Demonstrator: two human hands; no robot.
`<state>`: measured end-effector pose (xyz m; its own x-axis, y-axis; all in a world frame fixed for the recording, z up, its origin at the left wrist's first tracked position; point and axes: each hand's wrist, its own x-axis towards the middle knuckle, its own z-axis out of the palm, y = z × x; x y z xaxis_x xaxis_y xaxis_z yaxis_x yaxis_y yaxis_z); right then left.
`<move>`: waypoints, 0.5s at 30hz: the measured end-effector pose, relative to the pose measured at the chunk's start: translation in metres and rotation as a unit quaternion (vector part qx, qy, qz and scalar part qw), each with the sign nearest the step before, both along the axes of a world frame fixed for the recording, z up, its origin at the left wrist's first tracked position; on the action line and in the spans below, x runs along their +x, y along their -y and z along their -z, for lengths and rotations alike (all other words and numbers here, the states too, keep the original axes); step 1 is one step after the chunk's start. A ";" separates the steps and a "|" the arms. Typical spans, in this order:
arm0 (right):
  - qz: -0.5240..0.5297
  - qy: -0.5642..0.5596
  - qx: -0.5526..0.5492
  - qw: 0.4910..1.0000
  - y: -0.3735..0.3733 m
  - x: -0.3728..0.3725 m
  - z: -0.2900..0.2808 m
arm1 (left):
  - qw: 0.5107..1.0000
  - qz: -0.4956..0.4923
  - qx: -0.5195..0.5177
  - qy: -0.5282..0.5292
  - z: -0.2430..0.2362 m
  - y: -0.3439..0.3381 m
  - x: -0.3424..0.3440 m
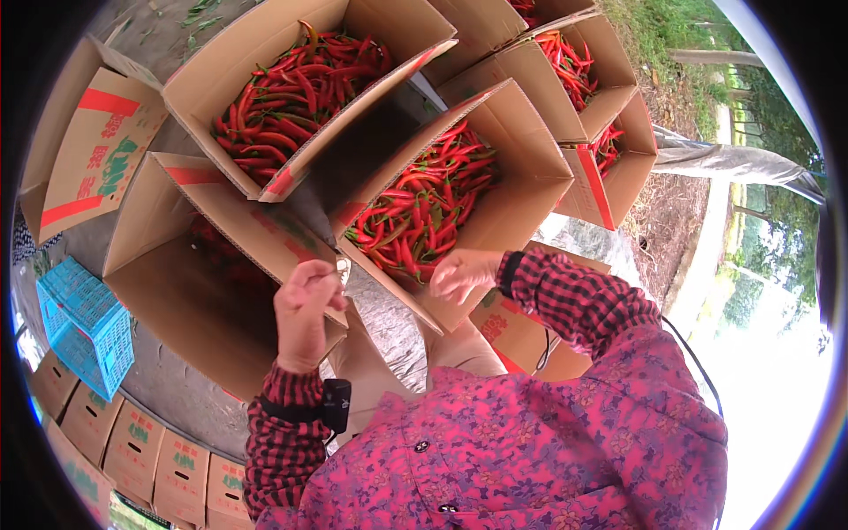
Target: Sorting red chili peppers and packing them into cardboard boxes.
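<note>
My right hand hangs over the near side of an open cardboard box filled with red chili peppers. Its fingers are bent down and drawn together; whatever is in them, if anything, is hidden. My left hand is raised, fingers curled in, between that box and a darker open box on the left. What the curled fingers hold, if anything, does not show. Some red peppers lie in shadow deep inside the left box.
Another open box of peppers stands farther off, with more pepper boxes at the far right. A blue plastic crate sits at left, near an empty-looking printed carton. Several closed cartons line the lower left.
</note>
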<state>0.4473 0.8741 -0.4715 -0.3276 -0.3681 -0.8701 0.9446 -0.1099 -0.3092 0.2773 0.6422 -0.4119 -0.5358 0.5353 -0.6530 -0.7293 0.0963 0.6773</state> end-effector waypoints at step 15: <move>-0.070 0.047 0.521 0.849 -0.066 -0.015 0.179 | 0.878 0.085 -0.427 0.201 0.263 -0.128 0.121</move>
<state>0.4323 0.9400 -0.6500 -0.2554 0.5880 -0.7675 0.9517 0.2930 -0.0921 0.3982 0.7700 -0.6747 -0.1293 -0.1909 -0.9730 -0.8190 0.5738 -0.0037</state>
